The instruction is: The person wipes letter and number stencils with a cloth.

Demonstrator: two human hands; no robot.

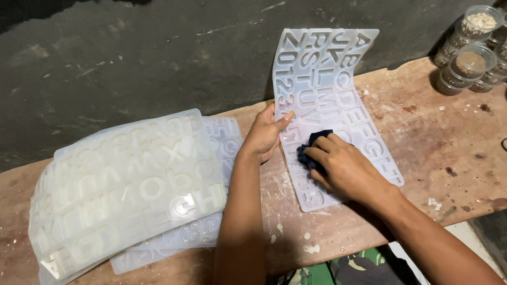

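Bare forearms (238, 228); green camouflage trousers (348, 282)

Dim, even light — soft shadows, sharp focus
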